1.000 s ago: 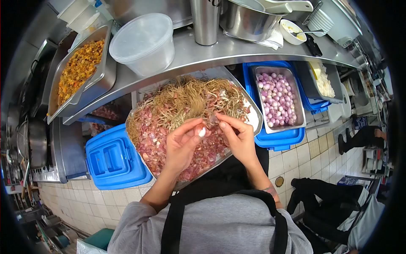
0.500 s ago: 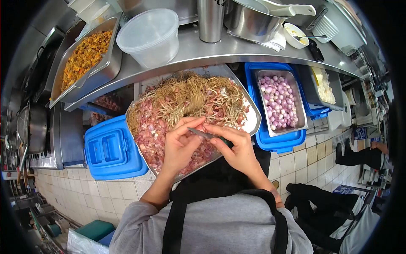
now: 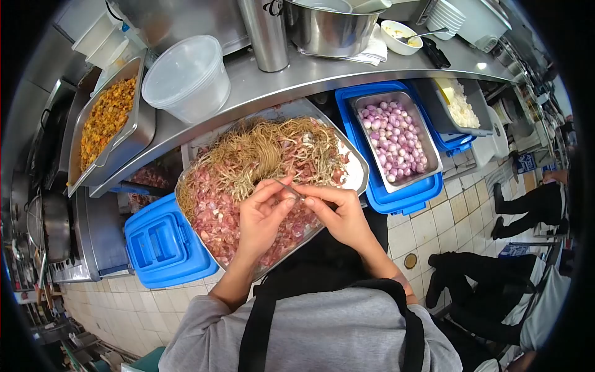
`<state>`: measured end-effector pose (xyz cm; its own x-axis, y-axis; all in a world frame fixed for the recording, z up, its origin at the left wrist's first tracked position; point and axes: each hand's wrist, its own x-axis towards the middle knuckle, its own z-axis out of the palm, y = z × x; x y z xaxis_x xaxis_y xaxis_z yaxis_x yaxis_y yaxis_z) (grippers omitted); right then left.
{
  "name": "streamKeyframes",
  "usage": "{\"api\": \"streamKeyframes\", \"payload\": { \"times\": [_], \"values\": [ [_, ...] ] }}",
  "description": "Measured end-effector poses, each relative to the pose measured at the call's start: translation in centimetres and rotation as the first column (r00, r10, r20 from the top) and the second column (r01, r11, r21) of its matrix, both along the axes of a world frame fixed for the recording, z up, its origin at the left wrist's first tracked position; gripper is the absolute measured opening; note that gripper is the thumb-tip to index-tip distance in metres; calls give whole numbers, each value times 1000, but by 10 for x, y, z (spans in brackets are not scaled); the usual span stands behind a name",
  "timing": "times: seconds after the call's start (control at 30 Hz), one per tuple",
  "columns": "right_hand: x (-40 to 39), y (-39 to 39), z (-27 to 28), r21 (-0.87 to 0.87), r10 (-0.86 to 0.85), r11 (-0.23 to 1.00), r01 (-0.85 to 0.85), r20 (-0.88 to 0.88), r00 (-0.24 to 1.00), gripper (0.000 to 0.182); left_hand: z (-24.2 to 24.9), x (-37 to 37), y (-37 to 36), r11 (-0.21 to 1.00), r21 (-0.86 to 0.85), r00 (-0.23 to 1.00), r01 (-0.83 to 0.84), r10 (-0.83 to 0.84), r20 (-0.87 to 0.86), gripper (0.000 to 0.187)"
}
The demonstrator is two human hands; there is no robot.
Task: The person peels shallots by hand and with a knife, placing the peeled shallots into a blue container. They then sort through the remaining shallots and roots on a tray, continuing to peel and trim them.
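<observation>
Over a large metal tray (image 3: 362, 162), my two hands meet at the fingertips. A small knife (image 3: 289, 188) is in my right hand (image 3: 339, 209), its grey blade pointing left between the hands; the handle is hidden by my fingers. My left hand (image 3: 260, 214) is closed in a pinch at the blade, around a small shallot mostly covered by the fingers. Reddish-pink shallots and loose skins (image 3: 214, 217) fill the tray's near side. Across its far side lies a heap of dry, straw-coloured stalks and roots (image 3: 266, 152).
Right of the tray, a metal pan (image 3: 435, 162) of peeled shallots stands on a blue lid (image 3: 396, 201). Another blue lid (image 3: 162, 242) is at the left. Behind runs a steel shelf (image 3: 260, 87) with a plastic tub (image 3: 186, 80) and pot (image 3: 328, 31). Other people (image 3: 483, 291) are at the right.
The view has shifted, so the shelf and tray sit a little further left. My hands stay together over the tray, and the knife blade has turned slightly between my fingers.
</observation>
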<state>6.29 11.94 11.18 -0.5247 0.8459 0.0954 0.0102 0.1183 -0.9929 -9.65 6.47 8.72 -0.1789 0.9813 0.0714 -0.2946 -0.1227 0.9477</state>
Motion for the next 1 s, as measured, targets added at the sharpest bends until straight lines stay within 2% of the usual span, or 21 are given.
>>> {"api": "streamKeyframes", "payload": {
  "times": [0.1, 0.3, 0.4, 0.5, 0.53, 0.57, 0.6, 0.7, 0.8, 0.9, 0.93, 1.0],
  "values": [
    [-4, -5, 1, 117, -25, 993, 28, -33, 999, 26, 3, -1, 1, 999, 44, 1000, -8, 8, -18, 37],
    [2, -13, 7, 298, -23, 954, -33, 184, 983, 28, 6, 2, -11, 999, 28, 999, -44, 45, -26, 36],
    [-1, -18, 6, 300, -56, 954, 13, 138, 989, 28, 6, 6, -16, 997, 0, 997, -73, 73, -24, 36],
    [1, -15, -11, 447, -92, 892, 66, 37, 995, 25, 8, 11, -18, 996, -42, 995, -77, 73, -72, 36],
    [4, -14, -13, 176, -11, 984, 14, -14, 1000, 24, 7, 12, -18, 998, -19, 995, -61, 59, -83, 36],
    [10, -11, -14, -106, 52, 993, -61, -87, 995, 24, 4, 13, -16, 999, 4, 995, -45, 45, -92, 36],
    [16, -6, -15, -368, 93, 917, -153, -175, 980, 23, 1, 13, -13, 999, 30, 994, -29, 32, -101, 36],
    [25, 11, -21, -540, 100, 785, -303, -373, 923, 24, -6, 16, -5, 995, 95, 998, 34, -29, -55, 43],
    [21, 22, -28, -522, 28, 818, -242, -384, 923, 24, 0, 21, -2, 999, 42, 986, 8, -15, 166, 54],
    [9, 28, -33, -324, -65, 946, -3, -199, 978, 23, 1, 18, 1, 995, 102, 966, 13, -39, 256, 64],
    [9, 29, -30, -291, -65, 956, 25, -130, 989, 23, 1, 17, 0, 997, 78, 966, 5, -25, 256, 60],
    [7, 24, -24, -104, -82, 991, 80, -15, 997, 24, -1, 15, 0, 999, 35, 967, -11, 2, 254, 52]
  ]
}}
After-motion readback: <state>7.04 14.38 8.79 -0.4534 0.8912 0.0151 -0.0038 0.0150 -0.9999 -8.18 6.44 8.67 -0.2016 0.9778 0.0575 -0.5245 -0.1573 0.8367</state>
